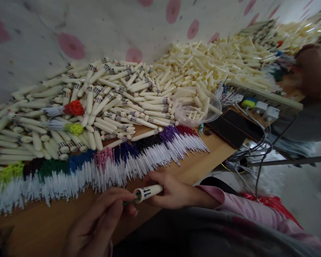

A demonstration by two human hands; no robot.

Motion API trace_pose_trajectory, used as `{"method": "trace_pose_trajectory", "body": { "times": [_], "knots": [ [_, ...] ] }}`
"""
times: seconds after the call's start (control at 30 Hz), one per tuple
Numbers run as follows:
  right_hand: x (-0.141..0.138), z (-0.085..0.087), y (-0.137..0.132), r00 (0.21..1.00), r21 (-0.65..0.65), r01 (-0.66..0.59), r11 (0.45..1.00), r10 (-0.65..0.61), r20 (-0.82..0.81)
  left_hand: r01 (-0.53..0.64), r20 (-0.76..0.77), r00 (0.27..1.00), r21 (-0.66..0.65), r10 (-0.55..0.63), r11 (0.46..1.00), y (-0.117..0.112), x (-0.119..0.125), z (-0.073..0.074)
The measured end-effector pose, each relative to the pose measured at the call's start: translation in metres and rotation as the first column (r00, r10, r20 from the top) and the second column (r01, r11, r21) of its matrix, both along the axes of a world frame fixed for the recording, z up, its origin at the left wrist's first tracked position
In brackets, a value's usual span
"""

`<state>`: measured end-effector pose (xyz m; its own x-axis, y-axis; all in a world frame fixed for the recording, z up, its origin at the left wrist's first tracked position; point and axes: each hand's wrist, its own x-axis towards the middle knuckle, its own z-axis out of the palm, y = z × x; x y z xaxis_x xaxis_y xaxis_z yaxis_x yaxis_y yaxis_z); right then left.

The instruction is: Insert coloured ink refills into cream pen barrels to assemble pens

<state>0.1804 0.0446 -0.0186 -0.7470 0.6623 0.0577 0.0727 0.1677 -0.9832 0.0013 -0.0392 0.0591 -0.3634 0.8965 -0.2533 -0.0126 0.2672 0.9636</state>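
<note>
My right hand (173,191) is wrapped round a cream multicolour pen barrel (151,191), its slotted, open end facing left. At that opening, the fingers of my left hand (104,214) pinch a thin piece with a green end (127,202), apparently a pen refill; its far part is hidden. Just beyond both hands, refills with white tubes (109,175) lie in a long row, sorted by coloured tips: yellow, green, blue, pink, black, purple and dark red among them. Behind the row is a heap of cream pens (96,96) with slotted ends.
Plain cream tubes (203,64) are piled at the back right. A clear plastic bowl (215,107) holds cream parts. Dark phones (227,128) and a power strip (273,96) with cables lie on the wooden table (195,166). Another person's hand (312,67) shows at far right.
</note>
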Motion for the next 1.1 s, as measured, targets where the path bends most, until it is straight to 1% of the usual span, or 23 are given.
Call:
{"method": "trace_pose_trajectory", "body": {
  "times": [0.07,0.17,0.27,0.33,0.4,0.53,0.6,0.67,0.8,0.93,1.1],
  "knots": [
    [0.001,0.003,0.001,1.0,-0.002,-0.007,1.0,0.007,0.019,0.004,-0.001,1.0,-0.032,-0.004,0.999,0.0,-0.002,0.0],
    [0.004,0.009,0.003,0.999,-0.024,-0.031,0.999,0.032,0.041,0.039,-0.024,0.999,-0.078,-0.041,0.996,0.0,-0.005,0.0],
    [0.007,0.012,0.004,0.997,0.021,-0.06,0.998,0.059,0.04,0.01,-0.019,1.0,-0.133,-0.012,0.991,0.001,-0.009,0.002],
    [0.009,0.012,0.005,0.997,0.085,-0.076,0.993,0.073,0.031,-0.014,-0.006,1.0,-0.168,0.013,0.986,0.001,-0.012,0.004],
    [0.01,0.009,0.005,0.995,0.135,-0.096,0.986,0.095,0.016,-0.001,-0.012,1.0,-0.199,-0.001,0.98,0.002,-0.016,0.005],
    [0.008,0.005,0.005,0.989,0.153,-0.128,0.98,0.137,-0.049,0.012,-0.056,0.998,-0.209,-0.024,0.978,0.007,-0.021,0.006],
    [0.007,0.003,0.006,0.987,0.161,-0.131,0.978,0.145,-0.076,0.027,-0.042,0.998,-0.201,-0.036,0.979,0.009,-0.022,0.004],
    [0.006,0.002,0.006,0.987,0.17,-0.129,0.977,0.143,-0.076,0.052,0.005,0.999,-0.202,-0.052,0.978,0.011,-0.025,0.003],
    [0.006,0.001,0.005,0.986,0.131,-0.133,0.982,0.145,-0.083,0.116,0.049,0.993,-0.242,-0.107,0.963,0.015,-0.031,0.003],
    [0.006,0.004,0.005,0.985,0.071,-0.144,0.987,0.15,-0.087,0.186,0.008,0.982,-0.262,-0.191,0.947,0.019,-0.031,0.008],
    [0.007,0.004,0.006,0.987,0.042,-0.147,0.988,0.149,-0.064,0.166,-0.081,0.977,-0.29,-0.197,0.942,0.026,-0.024,0.013]
  ]
}}
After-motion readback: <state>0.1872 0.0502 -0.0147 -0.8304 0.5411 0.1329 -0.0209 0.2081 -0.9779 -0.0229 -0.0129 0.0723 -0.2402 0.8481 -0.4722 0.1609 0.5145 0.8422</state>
